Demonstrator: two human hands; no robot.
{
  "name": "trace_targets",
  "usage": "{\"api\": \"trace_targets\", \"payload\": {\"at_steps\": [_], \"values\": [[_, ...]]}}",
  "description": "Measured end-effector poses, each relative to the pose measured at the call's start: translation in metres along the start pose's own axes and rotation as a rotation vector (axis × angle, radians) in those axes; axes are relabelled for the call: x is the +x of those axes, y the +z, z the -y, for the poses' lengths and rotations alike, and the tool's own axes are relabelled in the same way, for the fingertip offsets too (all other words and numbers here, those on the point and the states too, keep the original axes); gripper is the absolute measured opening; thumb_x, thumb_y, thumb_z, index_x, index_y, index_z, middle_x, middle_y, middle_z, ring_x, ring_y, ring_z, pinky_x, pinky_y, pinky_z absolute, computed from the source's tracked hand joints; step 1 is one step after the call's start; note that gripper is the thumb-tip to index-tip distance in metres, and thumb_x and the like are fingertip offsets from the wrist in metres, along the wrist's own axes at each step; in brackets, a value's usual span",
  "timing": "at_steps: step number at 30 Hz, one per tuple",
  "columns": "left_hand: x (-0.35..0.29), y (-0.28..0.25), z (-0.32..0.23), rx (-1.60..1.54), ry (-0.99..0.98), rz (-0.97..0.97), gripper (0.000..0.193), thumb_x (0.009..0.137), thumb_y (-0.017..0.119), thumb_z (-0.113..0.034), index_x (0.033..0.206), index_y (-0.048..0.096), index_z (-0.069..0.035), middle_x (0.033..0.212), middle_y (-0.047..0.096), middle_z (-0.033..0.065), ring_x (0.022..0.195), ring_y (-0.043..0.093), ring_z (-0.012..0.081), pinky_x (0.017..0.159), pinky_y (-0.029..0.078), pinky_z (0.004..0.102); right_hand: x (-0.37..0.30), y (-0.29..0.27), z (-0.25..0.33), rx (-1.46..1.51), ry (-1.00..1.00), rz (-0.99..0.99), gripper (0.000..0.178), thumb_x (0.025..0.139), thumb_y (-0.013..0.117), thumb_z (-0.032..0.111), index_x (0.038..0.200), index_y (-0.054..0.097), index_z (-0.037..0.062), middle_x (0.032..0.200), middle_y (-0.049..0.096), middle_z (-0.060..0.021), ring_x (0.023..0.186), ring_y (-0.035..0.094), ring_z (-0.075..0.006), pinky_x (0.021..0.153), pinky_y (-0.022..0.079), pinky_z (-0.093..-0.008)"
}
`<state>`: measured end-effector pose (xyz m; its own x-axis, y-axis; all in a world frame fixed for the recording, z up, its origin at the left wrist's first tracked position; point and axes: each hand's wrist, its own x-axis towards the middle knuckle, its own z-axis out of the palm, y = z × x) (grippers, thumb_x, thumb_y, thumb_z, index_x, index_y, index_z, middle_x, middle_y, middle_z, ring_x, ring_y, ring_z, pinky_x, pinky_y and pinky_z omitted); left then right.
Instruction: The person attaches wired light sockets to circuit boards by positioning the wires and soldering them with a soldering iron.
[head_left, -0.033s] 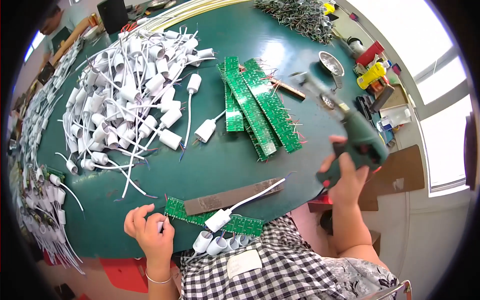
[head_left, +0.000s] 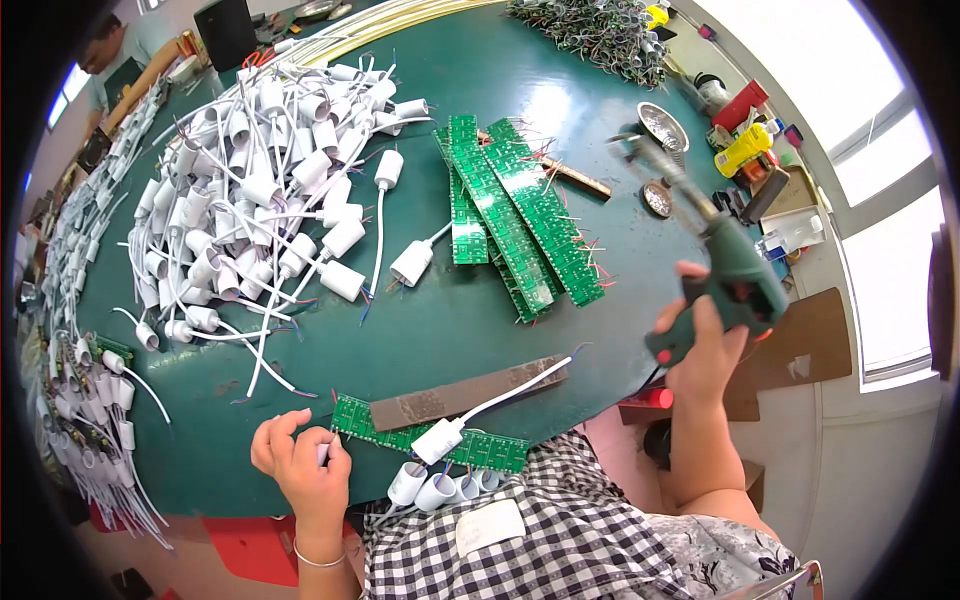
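My right hand grips the handle of a green soldering gun, raised over the table's right side, its metal tip blurred by motion. My left hand pinches a white piece, mostly hidden by the fingers, that looks like a lamp socket. It is at the left end of a green circuit board strip near the table's front edge. A dark flat bar lies across that strip. One white lamp socket with its cable rests over both, and several more sockets sit below the strip.
A big heap of white corded sockets covers the table's left. Stacked green board strips lie mid-table beside a thin rod. Behind the gun are a metal dish, a small round tin and a yellow bottle. Another person sits far left.
My right hand has shifted slightly to the right with the soldering gun, whose tip has moved right and farther away. My left hand and the board strip stay nearly still.
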<state>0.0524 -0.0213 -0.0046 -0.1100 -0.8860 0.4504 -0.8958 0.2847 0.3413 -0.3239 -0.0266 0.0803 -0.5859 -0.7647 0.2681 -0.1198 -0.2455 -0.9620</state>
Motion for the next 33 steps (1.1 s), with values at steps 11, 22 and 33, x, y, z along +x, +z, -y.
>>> {"api": "trace_targets", "payload": {"at_steps": [11,22,33], "values": [[0.003,-0.007,-0.007,0.015,-0.025,0.027,0.02,0.062,0.07,-0.007,0.076,0.058,-0.012,0.109,0.057,0.0036,0.109,0.048,0.0314,0.095,0.032,0.0453,0.061,-0.066,-0.053,-0.584,0.065,-0.366,0.032,0.088,0.064,0.028,0.113,0.062,0.0084,0.064,0.054,0.002,0.052,0.046,-0.0083,0.048,0.036,-0.0271],[0.092,-0.025,0.033,-0.179,0.089,-0.117,0.021,0.075,0.07,-0.015,0.093,0.059,-0.01,0.1,0.061,0.0071,0.096,0.055,0.0285,0.085,0.039,0.0403,0.052,-0.065,-0.053,-0.2,-0.12,-0.26,0.029,0.096,0.053,0.017,0.119,0.059,0.0006,0.116,0.064,-0.0052,0.065,0.05,-0.0059,0.063,0.044,-0.0216],[0.088,-0.038,0.072,-0.043,-0.019,0.007,0.013,0.082,0.066,-0.017,0.091,0.064,-0.007,0.074,0.062,0.0122,0.073,0.061,0.0327,0.064,0.047,0.0417,0.019,-0.039,-0.031,-0.208,-0.161,-0.123,0.03,0.094,0.046,0.009,0.12,0.054,-0.0031,0.12,0.062,-0.0091,0.068,0.051,-0.0085,0.065,0.043,-0.0228]]}}
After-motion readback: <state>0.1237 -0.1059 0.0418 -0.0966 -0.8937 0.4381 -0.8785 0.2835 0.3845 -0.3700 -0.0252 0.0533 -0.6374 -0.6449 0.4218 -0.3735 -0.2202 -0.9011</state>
